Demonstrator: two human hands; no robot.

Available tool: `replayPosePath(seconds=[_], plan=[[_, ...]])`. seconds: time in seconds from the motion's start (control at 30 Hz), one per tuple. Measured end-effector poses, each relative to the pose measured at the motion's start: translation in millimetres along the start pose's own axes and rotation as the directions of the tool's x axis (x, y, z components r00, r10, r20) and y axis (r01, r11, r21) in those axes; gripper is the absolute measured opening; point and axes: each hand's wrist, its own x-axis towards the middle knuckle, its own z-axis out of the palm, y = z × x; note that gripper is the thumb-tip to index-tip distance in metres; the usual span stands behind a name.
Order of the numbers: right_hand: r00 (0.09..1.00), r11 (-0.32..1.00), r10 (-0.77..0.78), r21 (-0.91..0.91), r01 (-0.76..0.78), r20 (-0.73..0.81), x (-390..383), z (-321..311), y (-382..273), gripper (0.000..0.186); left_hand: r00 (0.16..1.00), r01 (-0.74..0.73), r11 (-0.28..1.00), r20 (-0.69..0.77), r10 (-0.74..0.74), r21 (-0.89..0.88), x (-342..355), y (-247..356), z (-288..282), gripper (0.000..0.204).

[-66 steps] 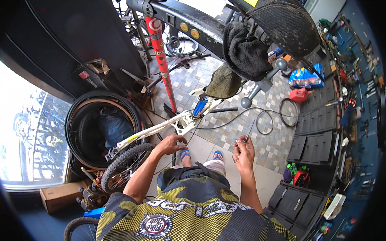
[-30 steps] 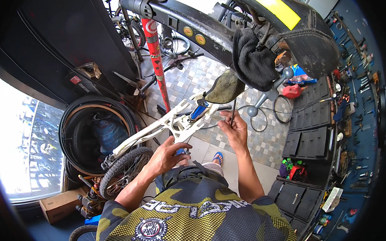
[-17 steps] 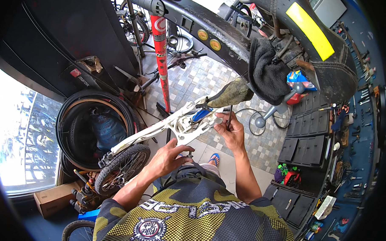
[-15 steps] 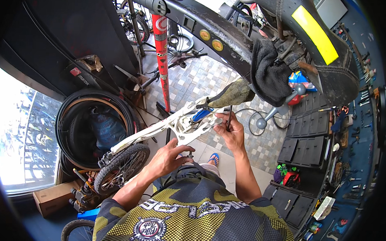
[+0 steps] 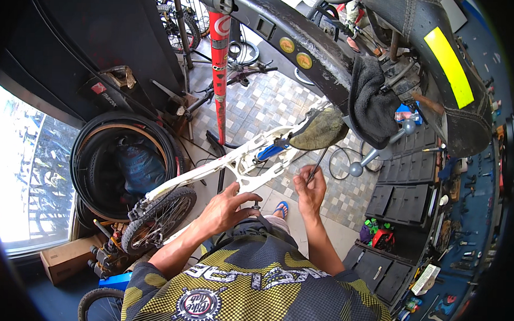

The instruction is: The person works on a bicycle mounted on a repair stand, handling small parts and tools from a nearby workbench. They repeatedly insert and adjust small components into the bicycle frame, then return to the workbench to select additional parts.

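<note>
A white bicycle frame (image 5: 234,154) with a blue shock absorber (image 5: 271,151) hangs tilted before me. My left hand (image 5: 226,209) lies at its near lower edge, fingertips against the white tubing. Between that hand's thumb and forefinger shows a small bolt-like metal piece (image 5: 256,206). My right hand (image 5: 309,192) is raised just right of the frame and apart from it. Its thumb and fingers are closed on a thin dark rod-shaped tool (image 5: 319,161) pointing upward. A worn, dirty saddle-like piece (image 5: 320,130) covers the frame's upper right end.
A red post (image 5: 218,80) stands beyond the frame, and a black stand arm (image 5: 295,34) crosses overhead. Stacked tires (image 5: 81,154) and a bicycle wheel (image 5: 158,219) are at left. Black drawers (image 5: 400,202) and a blue tool wall (image 5: 470,224) line the right.
My right hand has drawn away from the white frame, to the right and down, still gripping the thin tool. The left hand stays almost in place. My view has shifted slightly.
</note>
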Motion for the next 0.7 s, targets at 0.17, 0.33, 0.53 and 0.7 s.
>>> replayPosePath(seconds=[0.17, 0.33, 0.53, 0.7], plan=[[0.978, 0.974, 0.204, 0.11, -0.199, -0.036, -36, 17, 19, 0.026, 1.0, -0.015, 1.0, 0.012, 0.015, 0.01, 0, -1, -1, 0.039], [0.875, 0.808, 0.471, 0.344, -0.478, 0.108, -42, 29, 21, 0.037, 1.0, 0.002, 1.0, -0.02, -0.002, -0.004, -1, 3, 1, 0.038], [0.824, 0.679, 0.542, 0.491, -0.545, 0.165, -41, 47, 17, 0.038, 1.0, 0.011, 1.0, -0.014, -0.011, 0.004, -3, 1, 1, 0.037], [0.874, 0.738, 0.477, 0.496, -0.456, 0.095, -47, 57, 19, 0.042, 0.999, -0.042, 0.999, 0.009, 0.042, -0.007, -3, -11, 2, 0.037]])
